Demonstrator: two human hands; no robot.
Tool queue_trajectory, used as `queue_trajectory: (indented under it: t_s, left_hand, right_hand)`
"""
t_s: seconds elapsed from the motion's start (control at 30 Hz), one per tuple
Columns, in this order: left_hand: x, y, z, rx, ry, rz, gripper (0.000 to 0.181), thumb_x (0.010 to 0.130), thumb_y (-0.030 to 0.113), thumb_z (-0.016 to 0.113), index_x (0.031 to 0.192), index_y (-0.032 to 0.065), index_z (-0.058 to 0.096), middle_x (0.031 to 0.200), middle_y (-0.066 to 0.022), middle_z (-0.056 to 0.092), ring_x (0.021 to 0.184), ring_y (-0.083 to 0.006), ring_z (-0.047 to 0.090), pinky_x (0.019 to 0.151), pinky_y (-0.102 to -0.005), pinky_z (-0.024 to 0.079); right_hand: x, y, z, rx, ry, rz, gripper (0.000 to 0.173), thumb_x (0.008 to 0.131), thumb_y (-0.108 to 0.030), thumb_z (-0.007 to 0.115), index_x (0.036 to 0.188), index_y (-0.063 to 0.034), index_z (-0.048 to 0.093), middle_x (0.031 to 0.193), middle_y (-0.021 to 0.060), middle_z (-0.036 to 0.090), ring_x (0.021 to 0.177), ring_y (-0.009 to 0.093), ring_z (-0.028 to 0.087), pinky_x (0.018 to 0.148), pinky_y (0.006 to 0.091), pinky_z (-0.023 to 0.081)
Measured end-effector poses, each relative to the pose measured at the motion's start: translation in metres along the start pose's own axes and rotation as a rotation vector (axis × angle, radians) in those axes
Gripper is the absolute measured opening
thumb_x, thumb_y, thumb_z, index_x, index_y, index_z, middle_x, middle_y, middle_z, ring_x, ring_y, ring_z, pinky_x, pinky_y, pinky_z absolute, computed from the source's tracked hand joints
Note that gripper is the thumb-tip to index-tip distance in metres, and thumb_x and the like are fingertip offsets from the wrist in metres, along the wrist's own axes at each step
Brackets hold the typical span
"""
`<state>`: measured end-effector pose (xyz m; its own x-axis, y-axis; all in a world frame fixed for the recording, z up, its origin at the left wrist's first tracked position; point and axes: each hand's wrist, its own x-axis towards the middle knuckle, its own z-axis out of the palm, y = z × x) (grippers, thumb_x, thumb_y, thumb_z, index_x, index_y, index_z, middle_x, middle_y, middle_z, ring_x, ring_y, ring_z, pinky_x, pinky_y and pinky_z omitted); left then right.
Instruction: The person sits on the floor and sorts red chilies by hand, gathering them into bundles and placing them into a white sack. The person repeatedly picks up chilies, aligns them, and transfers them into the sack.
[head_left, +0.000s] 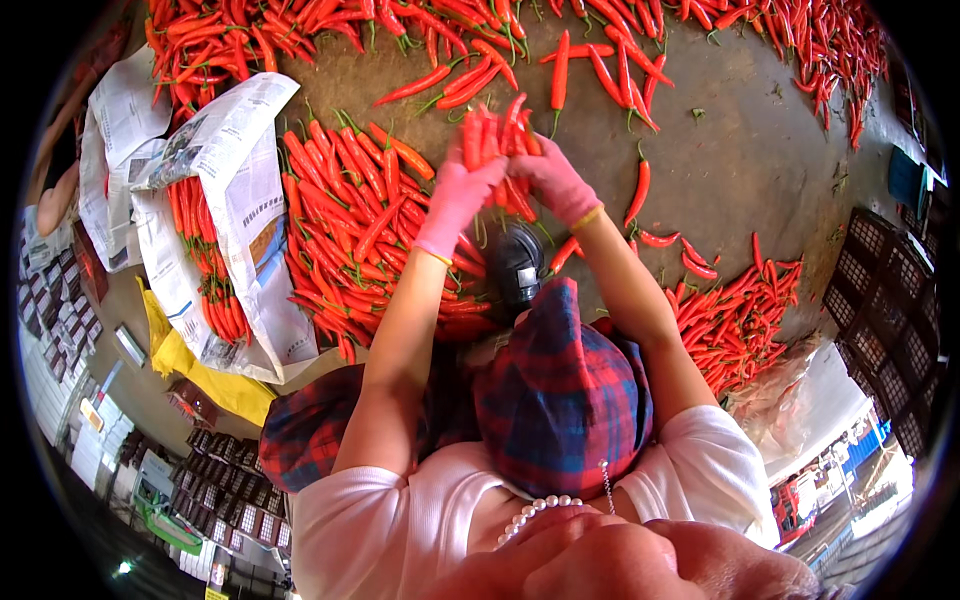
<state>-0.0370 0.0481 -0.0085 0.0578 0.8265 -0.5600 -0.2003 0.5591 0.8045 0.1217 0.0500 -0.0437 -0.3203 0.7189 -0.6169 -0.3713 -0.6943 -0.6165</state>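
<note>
In front of me, above the concrete floor, my left hand (461, 196) and my right hand (559, 184) wear pink gloves. Between them they hold a bunch of long red chili peppers (491, 142), with my thumbs on the near side. Some green stems hang below the bunch. Under and beside my left hand lies a broad heap of red chilies (352, 217). To its left, sheets of newspaper (251, 180) fold up around red chilies laid in rows (217, 270). My dark shoe (517, 262) is just below my hands.
A large chili pile (225, 37) spreads across the far side, with loose chilies (465, 82) nearer. A smaller pile (739, 322) lies at right, beside dark plastic crates (885, 315). Yellow sheeting (210, 382) is at left. Another person's arm (56, 199) shows at the left rim.
</note>
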Motion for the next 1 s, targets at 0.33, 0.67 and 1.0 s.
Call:
queue_trajectory:
  t_s: [0.33, 0.67, 1.0]
  left_hand:
    - [-0.046, -0.044, 0.017, -0.282, -0.031, -0.153, 0.05, 0.089, 0.001, 0.066, 0.136, 0.0046, 0.051, 0.123, -0.0063, 0.063, 0.105, -0.0162, 0.063, 0.092, -0.0317, 0.053]
    - [-0.023, -0.113, 0.032, -1.071, 0.056, -0.148, 0.033, 0.1, 0.021, 0.051, 0.131, 0.0108, 0.055, 0.122, -0.005, 0.064, 0.109, -0.0195, 0.064, 0.089, -0.0349, 0.054]
    - [-0.035, -0.075, 0.013, -0.606, 0.201, 0.173, 0.07, 0.094, 0.008, 0.061, 0.153, 0.0083, 0.024, 0.141, -0.0109, 0.049, 0.124, -0.0205, 0.055, 0.102, -0.0364, 0.048]
  right_hand:
    - [-0.066, -0.011, 0.002, -0.138, 0.026, 0.01, 0.055, 0.077, 0.001, 0.064, 0.131, -0.0001, 0.053, 0.084, -0.0001, 0.062, 0.07, 0.008, 0.056, 0.06, 0.0238, 0.045]
    - [0.021, -0.068, 0.04, -1.627, -0.344, -0.062, 0.043, 0.078, -0.029, 0.067, 0.112, -0.0033, 0.063, 0.118, 0.0155, 0.065, 0.114, 0.036, 0.06, 0.096, 0.0423, 0.05]
    - [0.014, -0.021, -0.001, -0.901, -0.294, -0.193, 0.047, 0.078, -0.013, 0.069, 0.122, -0.0027, 0.056, 0.106, 0.0075, 0.064, 0.1, 0.022, 0.064, 0.085, 0.0329, 0.053]
